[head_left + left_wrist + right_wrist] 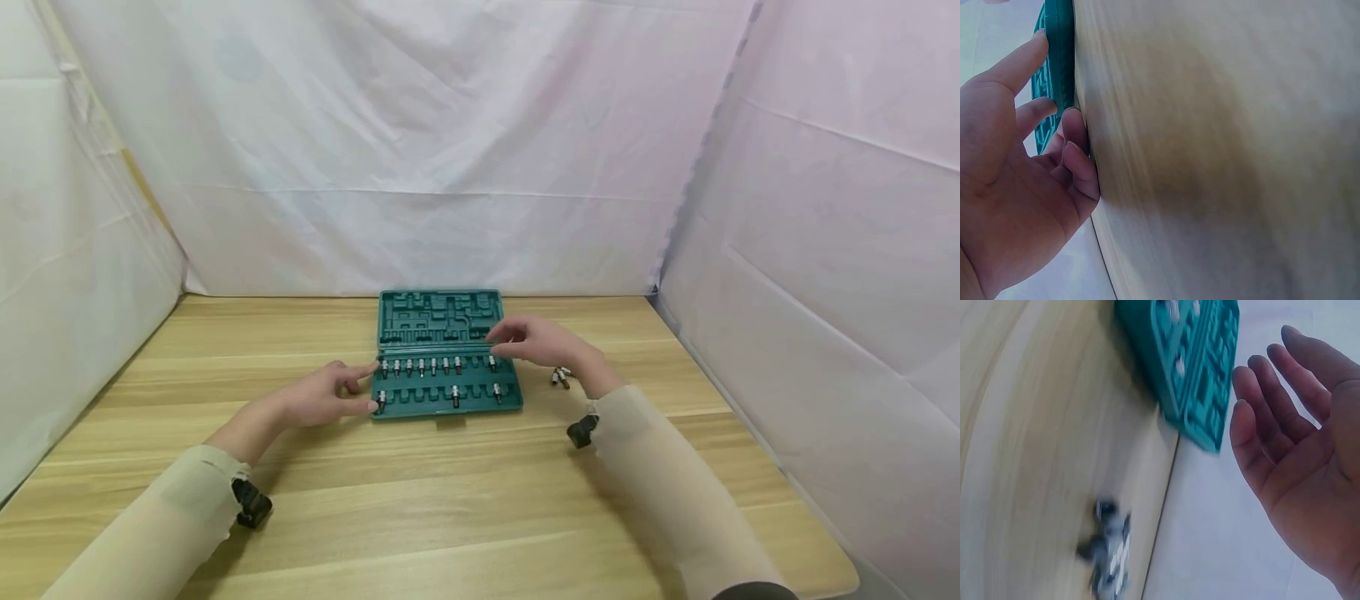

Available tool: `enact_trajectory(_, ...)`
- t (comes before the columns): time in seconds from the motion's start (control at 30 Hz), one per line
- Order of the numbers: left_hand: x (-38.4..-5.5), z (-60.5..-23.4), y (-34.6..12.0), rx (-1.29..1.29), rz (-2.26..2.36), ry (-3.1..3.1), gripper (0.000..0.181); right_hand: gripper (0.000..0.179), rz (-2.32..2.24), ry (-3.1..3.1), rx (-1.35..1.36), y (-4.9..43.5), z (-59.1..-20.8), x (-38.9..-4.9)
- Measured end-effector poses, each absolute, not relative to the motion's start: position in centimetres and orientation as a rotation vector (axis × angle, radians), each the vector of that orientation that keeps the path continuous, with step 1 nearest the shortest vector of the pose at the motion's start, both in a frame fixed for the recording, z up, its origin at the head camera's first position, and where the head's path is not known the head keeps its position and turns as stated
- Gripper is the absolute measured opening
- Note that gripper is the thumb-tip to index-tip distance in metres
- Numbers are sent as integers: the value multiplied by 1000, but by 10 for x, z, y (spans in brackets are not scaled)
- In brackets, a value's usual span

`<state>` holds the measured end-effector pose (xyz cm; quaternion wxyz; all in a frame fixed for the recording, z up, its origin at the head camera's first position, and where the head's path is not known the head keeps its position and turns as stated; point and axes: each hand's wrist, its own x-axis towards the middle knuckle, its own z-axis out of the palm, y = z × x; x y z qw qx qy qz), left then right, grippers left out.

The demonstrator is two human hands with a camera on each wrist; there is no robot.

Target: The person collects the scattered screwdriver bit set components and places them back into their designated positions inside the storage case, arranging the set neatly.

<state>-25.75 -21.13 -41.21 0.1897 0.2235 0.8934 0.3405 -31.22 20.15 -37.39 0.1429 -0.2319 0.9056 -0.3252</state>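
Note:
A green plastic case [420,409] lies unfolded on the table, its lid at the back. Socket bits [455,397] with silver bases and dark ends sit in two rows of slots; the back row is fuller at the left, and the front row has three. My left hand [326,395] touches the case's left edge with thumb and forefinger extended; its other fingers curl in, as the left wrist view shows. Above the right part of the case hovers my right hand [543,342], fingers loosely bent with nothing in them, apart from the case in the right wrist view [1310,444].
A few loose socket bits [561,377] lie on the table right of the case, partly behind my right wrist; they are blurred in the right wrist view. White cloth [420,167] hangs behind the table [420,500] and along both sides.

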Motion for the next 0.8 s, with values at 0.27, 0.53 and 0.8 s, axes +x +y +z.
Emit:
enact_trajectory(0.27, -256, -411, -210, 639, 972, 2505, 86, 40, -949, 2660, -597, 254, -380, -309)
enact_trajectory(0.53, -258, -414, -211, 614, 962, 2504, 86, 31, -851, 2707, -517, 297, -393, -303)
enact_trajectory(0.8, -258, -414, -210, 597, 958, 2505, 87, 31, -758, 2713, -458, 313, -399, -298)
